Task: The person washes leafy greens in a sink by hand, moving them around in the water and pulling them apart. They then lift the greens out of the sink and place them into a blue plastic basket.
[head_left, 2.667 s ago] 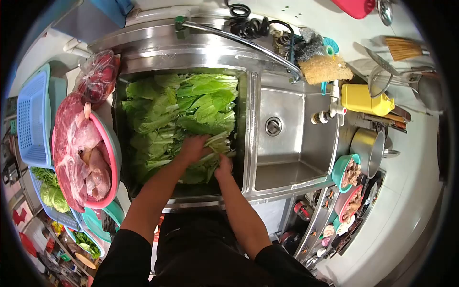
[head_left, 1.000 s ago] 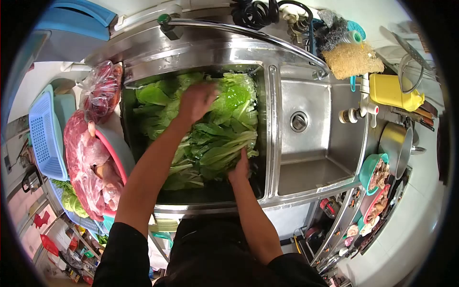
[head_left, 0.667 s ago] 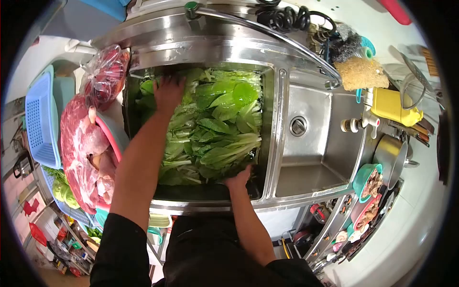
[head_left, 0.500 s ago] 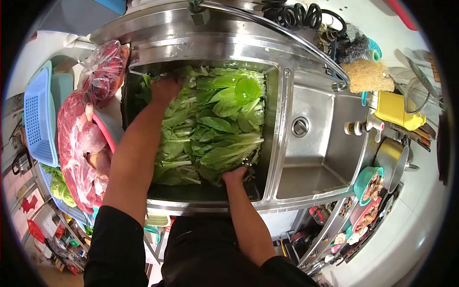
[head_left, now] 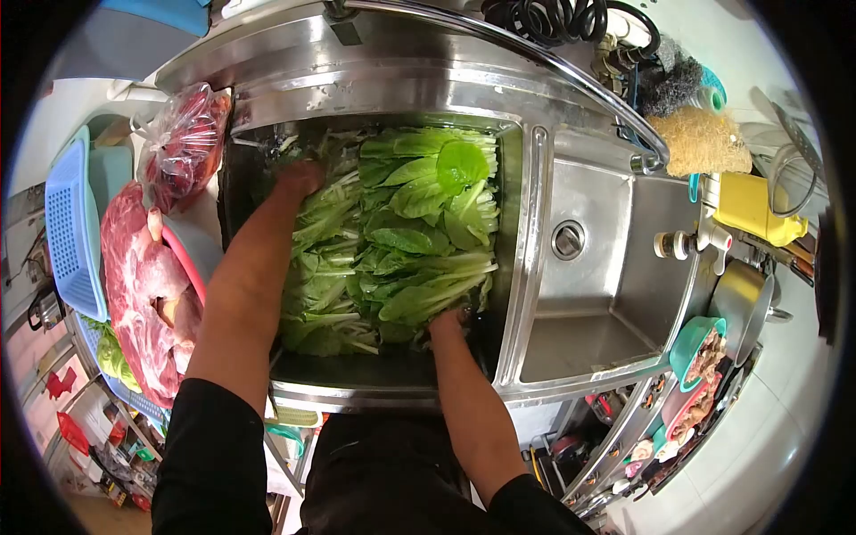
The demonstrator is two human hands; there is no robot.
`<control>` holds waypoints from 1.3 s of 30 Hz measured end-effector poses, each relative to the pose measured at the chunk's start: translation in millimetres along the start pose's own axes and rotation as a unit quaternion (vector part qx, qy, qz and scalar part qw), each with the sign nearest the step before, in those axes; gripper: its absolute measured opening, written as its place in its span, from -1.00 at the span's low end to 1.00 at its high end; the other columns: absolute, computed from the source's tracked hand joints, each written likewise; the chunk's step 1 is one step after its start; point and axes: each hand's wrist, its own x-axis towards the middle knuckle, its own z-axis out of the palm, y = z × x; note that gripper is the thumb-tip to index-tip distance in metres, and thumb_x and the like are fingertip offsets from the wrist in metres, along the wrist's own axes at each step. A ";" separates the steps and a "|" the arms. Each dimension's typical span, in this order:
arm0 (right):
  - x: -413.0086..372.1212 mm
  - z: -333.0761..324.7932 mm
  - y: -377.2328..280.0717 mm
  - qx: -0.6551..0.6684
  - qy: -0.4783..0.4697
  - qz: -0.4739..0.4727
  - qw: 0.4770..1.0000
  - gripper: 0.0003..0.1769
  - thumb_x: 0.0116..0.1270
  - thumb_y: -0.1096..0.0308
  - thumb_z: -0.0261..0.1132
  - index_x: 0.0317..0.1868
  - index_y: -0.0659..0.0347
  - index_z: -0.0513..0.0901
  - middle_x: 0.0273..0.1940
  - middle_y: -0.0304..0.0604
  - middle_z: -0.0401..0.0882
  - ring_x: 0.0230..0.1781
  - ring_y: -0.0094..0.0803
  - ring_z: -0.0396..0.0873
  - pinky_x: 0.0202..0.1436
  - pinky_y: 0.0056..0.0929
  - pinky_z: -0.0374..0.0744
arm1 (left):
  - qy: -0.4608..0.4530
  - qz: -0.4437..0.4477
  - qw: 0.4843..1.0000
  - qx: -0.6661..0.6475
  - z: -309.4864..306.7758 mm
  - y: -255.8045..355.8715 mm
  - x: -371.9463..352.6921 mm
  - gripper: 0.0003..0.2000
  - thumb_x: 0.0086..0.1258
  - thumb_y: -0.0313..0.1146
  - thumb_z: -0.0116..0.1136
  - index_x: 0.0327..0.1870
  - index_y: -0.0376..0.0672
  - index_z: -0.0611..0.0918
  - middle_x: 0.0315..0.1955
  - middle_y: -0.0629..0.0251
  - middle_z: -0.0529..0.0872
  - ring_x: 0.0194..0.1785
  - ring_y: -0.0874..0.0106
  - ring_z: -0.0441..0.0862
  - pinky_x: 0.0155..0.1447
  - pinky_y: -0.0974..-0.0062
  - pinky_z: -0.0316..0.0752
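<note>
Leafy greens [head_left: 406, 236] with pale stalks float in the water-filled left basin of a steel sink [head_left: 528, 223]. My left hand [head_left: 301, 176] reaches into the water at the basin's far left, beside the greens, its fingers under the surface. Close to the near right side, my right hand [head_left: 448, 321] is dipped against the lower edge of the leaves, its fingers hidden by water and greens. One broad round leaf [head_left: 462, 167] lies on top at the far right of the pile.
The right basin [head_left: 580, 285] has a drain, with a faucet pipe [head_left: 535, 58] arching above. Large raw meat [head_left: 147, 285] and bagged red meat [head_left: 187, 147] sit at the left, near a blue basket [head_left: 73, 227]. A yellow jug [head_left: 758, 209] and teal bowl [head_left: 698, 352] are at right.
My left hand has sunk deeper at the far left of the basin. My right hand has shifted slightly right and farther in under the leaves. The view has moved a little.
</note>
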 end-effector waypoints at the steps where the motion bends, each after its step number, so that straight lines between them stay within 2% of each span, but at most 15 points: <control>1: -4.3 12.9 -4.0 0.001 -0.010 -0.005 1.000 -0.28 0.51 -0.25 -0.17 0.50 -0.03 0.24 0.52 -0.12 0.15 0.49 -0.03 0.15 0.51 0.08 0.17 | -0.003 0.002 1.000 0.007 -4.9 3.2 -6.2 -0.55 0.55 -0.24 -0.22 0.42 -0.06 0.41 0.34 0.11 0.50 0.33 0.06 0.50 0.35 0.04 0.39; 5: -18.9 55.9 -19.9 0.000 -0.049 -0.021 0.999 -0.30 0.52 -0.23 -0.15 0.48 -0.01 0.26 0.51 -0.12 0.17 0.46 -0.05 0.20 0.50 0.01 0.22 | -0.027 -0.001 1.000 -0.006 4.7 -1.3 -0.9 -0.55 0.55 -0.24 -0.23 0.42 -0.06 0.41 0.34 0.11 0.50 0.33 0.06 0.49 0.36 0.04 0.39; 8: 6.7 23.9 -18.9 -0.029 -0.106 -0.050 0.993 -0.36 0.57 -0.14 -0.12 0.49 0.01 0.23 0.47 -0.13 0.21 0.43 -0.14 0.25 0.48 -0.09 0.29 | -0.042 -0.002 0.999 -0.018 9.5 -3.9 0.1 -0.55 0.55 -0.23 -0.23 0.42 -0.06 0.41 0.34 0.11 0.49 0.33 0.06 0.49 0.36 0.04 0.38; 11: -8.4 76.9 -27.9 -0.116 0.053 -0.064 0.990 -0.36 0.53 -0.17 -0.04 0.45 0.00 0.30 0.38 -0.09 0.32 0.34 -0.10 0.35 0.40 -0.03 0.40 | -0.055 -0.003 0.998 -0.030 15.9 -6.5 0.2 -0.54 0.55 -0.23 -0.23 0.42 -0.06 0.41 0.34 0.11 0.49 0.33 0.06 0.49 0.36 0.04 0.38; 16: 10.6 82.5 -34.7 -0.072 0.024 -0.002 0.997 -0.35 0.48 -0.21 0.02 0.39 0.01 0.39 0.29 -0.06 0.44 0.24 -0.02 0.44 0.28 0.04 0.50 | -0.075 -0.010 0.996 -0.052 32.8 -10.2 -5.4 -0.54 0.55 -0.22 -0.23 0.42 -0.06 0.41 0.35 0.11 0.49 0.33 0.06 0.48 0.36 0.03 0.37; 18: 0.9 111.0 -43.3 -0.088 0.056 0.045 0.994 -0.37 0.48 -0.20 0.01 0.35 0.02 0.43 0.25 -0.04 0.47 0.17 0.01 0.50 0.22 0.03 0.55 | -0.084 -0.012 0.994 -0.065 40.8 -11.5 -10.0 -0.54 0.55 -0.21 -0.23 0.42 -0.06 0.41 0.35 0.11 0.49 0.33 0.06 0.48 0.37 0.03 0.37; 21: 4.0 122.5 -46.7 -0.178 0.109 -0.011 0.978 -0.37 0.47 -0.18 0.02 0.34 0.06 0.44 0.23 -0.02 0.49 0.12 -0.01 0.54 0.15 0.02 0.59 | -0.096 -0.015 0.991 -0.087 53.2 -12.8 -17.7 -0.54 0.55 -0.21 -0.24 0.42 -0.06 0.41 0.35 0.11 0.48 0.33 0.06 0.48 0.37 0.03 0.37; 25: -19.6 160.1 -54.5 -0.243 0.143 -0.045 0.959 -0.35 0.50 -0.10 -0.03 0.44 0.09 0.33 0.33 -0.02 0.40 0.26 -0.05 0.47 0.28 0.00 0.49 | -0.101 -0.021 0.988 -0.114 65.9 -11.5 -26.1 -0.54 0.55 -0.20 -0.24 0.42 -0.06 0.41 0.35 0.11 0.48 0.33 0.05 0.47 0.37 0.03 0.36; 28: -22.8 154.1 -54.7 -0.243 0.168 -0.034 0.955 -0.36 0.51 -0.06 -0.02 0.45 0.13 0.32 0.34 -0.01 0.39 0.26 -0.06 0.46 0.27 -0.04 0.49 | -0.100 -0.030 0.985 -0.136 76.6 -12.6 -33.5 -0.54 0.55 -0.19 -0.24 0.42 -0.06 0.41 0.35 0.11 0.48 0.34 0.05 0.47 0.37 0.03 0.36; 30: -28.4 152.8 -50.2 -0.271 0.240 -0.045 0.931 -0.39 0.52 -0.02 -0.01 0.43 0.16 0.34 0.33 -0.01 0.40 0.25 -0.07 0.47 0.26 -0.04 0.49 | -0.094 -0.040 0.983 -0.150 81.4 -13.3 -37.8 -0.54 0.55 -0.19 -0.24 0.42 -0.06 0.41 0.35 0.11 0.48 0.34 0.05 0.47 0.37 0.03 0.36; 32: -47.9 150.5 -44.2 -0.282 0.232 -0.081 0.927 -0.41 0.52 0.04 0.02 0.42 0.18 0.35 0.32 -0.01 0.41 0.24 -0.08 0.48 0.25 -0.07 0.49 | -0.085 -0.051 0.981 -0.165 84.3 -14.8 -42.8 -0.54 0.55 -0.18 -0.24 0.42 -0.06 0.41 0.35 0.11 0.48 0.34 0.05 0.47 0.37 0.03 0.36; 34: -96.3 142.5 -41.0 -0.278 0.143 -0.144 0.939 -0.43 0.50 0.12 0.07 0.41 0.21 0.35 0.31 0.00 0.41 0.23 -0.09 0.48 0.26 -0.12 0.49 | -0.077 -0.061 0.979 -0.179 86.5 -14.4 -45.5 -0.54 0.56 -0.18 -0.24 0.42 -0.06 0.41 0.35 0.11 0.47 0.34 0.05 0.46 0.38 0.03 0.35; 37: -169.8 113.3 -21.3 -0.271 0.232 0.011 0.934 -0.41 0.46 0.25 0.13 0.43 0.27 0.29 0.34 0.05 0.34 0.31 -0.08 0.39 0.31 -0.11 0.45 | -0.071 -0.073 0.976 -0.191 88.3 -12.5 -44.6 -0.53 0.56 -0.18 -0.24 0.42 -0.06 0.41 0.35 0.11 0.47 0.34 0.05 0.46 0.38 0.03 0.35; 39: -199.1 118.3 6.0 -0.150 0.271 0.174 0.935 -0.38 0.45 0.29 0.12 0.45 0.30 0.22 0.42 0.07 0.21 0.39 0.01 0.28 0.39 0.00 0.39 | -0.065 -0.081 0.974 -0.199 87.8 -12.7 -43.4 -0.53 0.56 -0.17 -0.25 0.42 -0.06 0.41 0.36 0.11 0.47 0.34 0.05 0.46 0.38 0.03 0.35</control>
